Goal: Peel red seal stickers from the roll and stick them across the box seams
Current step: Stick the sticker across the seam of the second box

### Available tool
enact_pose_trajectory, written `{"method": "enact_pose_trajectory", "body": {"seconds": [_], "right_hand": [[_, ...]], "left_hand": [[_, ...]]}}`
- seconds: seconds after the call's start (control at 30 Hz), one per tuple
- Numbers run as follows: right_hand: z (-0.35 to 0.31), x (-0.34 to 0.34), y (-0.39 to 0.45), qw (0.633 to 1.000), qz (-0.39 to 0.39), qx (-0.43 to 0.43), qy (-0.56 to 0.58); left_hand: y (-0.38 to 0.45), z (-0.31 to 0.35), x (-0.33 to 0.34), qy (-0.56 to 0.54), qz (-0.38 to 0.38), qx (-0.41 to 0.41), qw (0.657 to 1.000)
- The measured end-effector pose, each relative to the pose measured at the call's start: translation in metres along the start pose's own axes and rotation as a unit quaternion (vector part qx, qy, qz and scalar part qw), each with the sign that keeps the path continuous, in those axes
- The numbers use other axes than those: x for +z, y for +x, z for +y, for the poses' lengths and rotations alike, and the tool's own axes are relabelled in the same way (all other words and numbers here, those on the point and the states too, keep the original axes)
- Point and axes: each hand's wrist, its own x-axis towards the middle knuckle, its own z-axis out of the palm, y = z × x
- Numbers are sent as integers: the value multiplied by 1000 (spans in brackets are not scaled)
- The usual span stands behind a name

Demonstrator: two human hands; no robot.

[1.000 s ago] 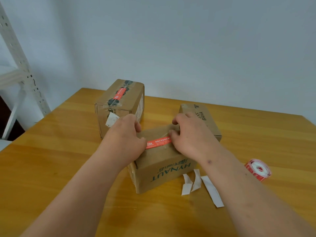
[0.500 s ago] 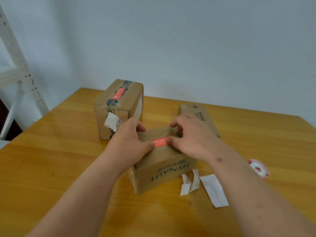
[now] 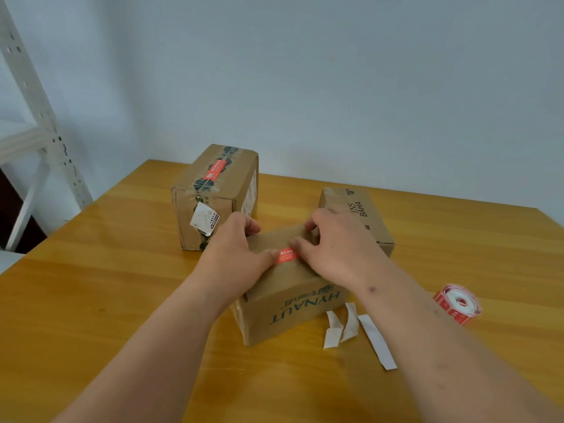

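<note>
Both hands rest on top of the brown cardboard box printed HYNAUT (image 3: 293,312): the left hand (image 3: 235,254) and the right hand (image 3: 338,248) lie close together, thumbs pressing the ends of the red rectangular seal sticker (image 3: 285,255) laid across its top. Right of them, the red-and-white sticker roll (image 3: 457,303) lies on the wooden table (image 3: 91,300), near white backing strips (image 3: 357,331).

One head-worn view looks forward and down, close above both hands (image 3: 305,254) where they meet on the box (image 3: 293,306); table (image 3: 91,300) all around them, wall (image 3: 335,87) beyond.
</note>
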Motion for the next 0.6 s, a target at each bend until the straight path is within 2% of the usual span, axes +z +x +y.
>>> {"method": "enact_pose_trajectory", "body": {"seconds": [0.23, 0.43, 0.6], "right_hand": [[0, -2, -6, 999, -45, -16, 19], [3, -4, -8, 999, -23, -22, 33], [5, -7, -10, 999, -5, -15, 31]], "left_hand": [[0, -2, -6, -115, -33, -34, 992], [-6, -8, -8, -132, -46, -18, 990], [-5, -5, -8, -163, -30, -46, 985]]}}
